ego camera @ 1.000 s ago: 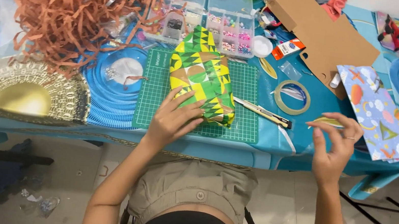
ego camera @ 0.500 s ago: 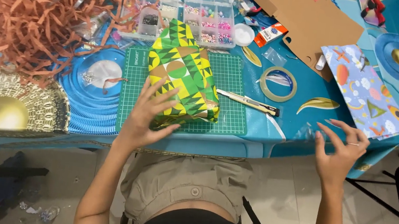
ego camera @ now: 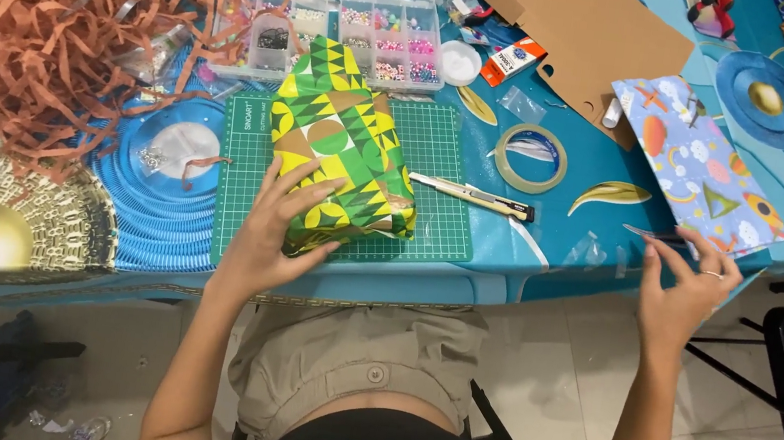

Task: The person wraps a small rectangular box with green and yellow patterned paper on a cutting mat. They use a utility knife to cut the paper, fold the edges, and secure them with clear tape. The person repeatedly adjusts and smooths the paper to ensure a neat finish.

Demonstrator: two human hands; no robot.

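My left hand [ego camera: 271,234] lies flat and open, fingers spread, on the near end of the parcel [ego camera: 341,148], a box wrapped in green and yellow patterned paper that sits tilted on the green mat [ego camera: 444,171] in front of me, its far end pointing away from the hand toward the bead box [ego camera: 356,34]. My right hand [ego camera: 684,289] is well apart from the left, out at the table's near edge, fingers loosely curled and parted, with thumb and fingertips meeting on what looks like a thin clear strip [ego camera: 648,234]; I cannot tell how firmly it is pinched. A ring shows on one finger of that hand. Between the two hands, just right of the parcel, a yellow and black knife [ego camera: 476,197] lies partly on the mat, and beyond it a tape roll [ego camera: 529,157] rests on the blue table [ego camera: 558,262]. A gold leaf [ego camera: 611,192] lies near the right hand, on its far side, and a sheet of pale blue printed paper [ego camera: 697,164] spreads just beyond the fingertips, partly over a piece of brown card [ego camera: 579,28]. Left of the left hand sits a blue plate [ego camera: 148,198], then a gold plate [ego camera: 3,224] at the table's edge, with a heap of red-brown shred [ego camera: 46,13] farther off.
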